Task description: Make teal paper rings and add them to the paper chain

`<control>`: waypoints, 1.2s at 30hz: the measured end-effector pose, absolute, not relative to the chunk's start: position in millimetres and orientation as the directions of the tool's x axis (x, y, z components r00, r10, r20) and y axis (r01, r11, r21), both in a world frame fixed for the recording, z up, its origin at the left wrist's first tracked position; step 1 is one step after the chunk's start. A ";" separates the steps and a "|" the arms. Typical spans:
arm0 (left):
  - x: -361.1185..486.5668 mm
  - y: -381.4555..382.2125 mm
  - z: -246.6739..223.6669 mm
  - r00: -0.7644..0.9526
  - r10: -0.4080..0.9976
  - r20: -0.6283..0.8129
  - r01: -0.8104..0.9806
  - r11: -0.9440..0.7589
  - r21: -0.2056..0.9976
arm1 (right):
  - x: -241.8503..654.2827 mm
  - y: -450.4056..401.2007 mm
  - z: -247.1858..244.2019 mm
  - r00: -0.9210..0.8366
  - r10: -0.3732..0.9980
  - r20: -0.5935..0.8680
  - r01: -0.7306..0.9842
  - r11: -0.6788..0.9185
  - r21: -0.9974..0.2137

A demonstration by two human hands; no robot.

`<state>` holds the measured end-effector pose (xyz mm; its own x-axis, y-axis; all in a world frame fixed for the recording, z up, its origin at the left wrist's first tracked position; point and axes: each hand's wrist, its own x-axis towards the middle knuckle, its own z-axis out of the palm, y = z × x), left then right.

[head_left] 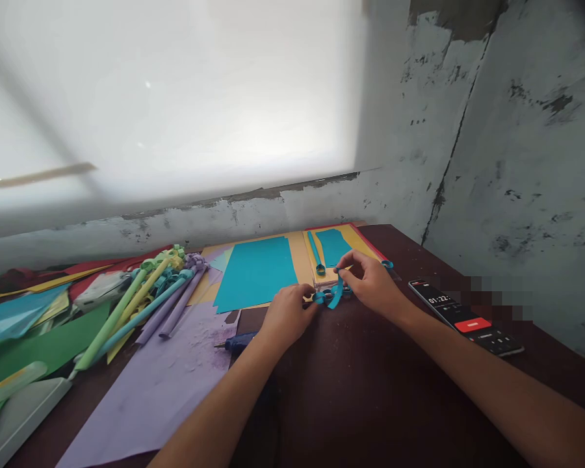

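Note:
My right hand (365, 276) pinches the upper end of a narrow blue paper strip (338, 294), which hangs in a curve below the fingertips. Just to the left, the fingers of my left hand (290, 311) are closed on a small blue paper ring (318, 298) of a short chain. More linked blue rings lie between the two hands. Behind them a rolled blue paper tube (314, 250) rests on a yellow sheet, beside a cut blue piece (332, 246).
Large blue sheets (258, 270) lie behind my left hand. Purple paper (175, 383) and a blue glue gun (238, 342) are left of my forearm. Coloured paper rolls (141, 299) are piled farther left. A phone (463, 316) lies at the right.

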<state>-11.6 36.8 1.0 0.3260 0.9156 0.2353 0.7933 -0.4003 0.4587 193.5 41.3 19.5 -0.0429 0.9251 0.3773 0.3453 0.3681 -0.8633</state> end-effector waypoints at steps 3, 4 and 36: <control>-11.8 37.9 2.0 0.331 0.912 0.242 0.814 -0.406 0.415 | 193.9 39.8 22.0 -0.030 0.921 0.388 0.368 0.371 -0.853; -12.2 38.4 2.3 0.328 0.912 0.246 0.817 -0.405 0.410 | 194.3 39.7 22.4 -0.026 0.919 0.393 0.372 0.373 -0.850; -17.7 40.9 3.9 0.297 0.926 0.234 0.798 -0.376 0.472 | 192.4 41.3 19.3 0.003 0.914 0.406 0.228 0.395 -0.890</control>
<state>-17.7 40.9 3.9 0.2972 0.9256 0.2344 0.7977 -0.3756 0.4717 192.4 41.3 19.3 0.0028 0.9139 0.4058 0.2280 0.3946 -0.8901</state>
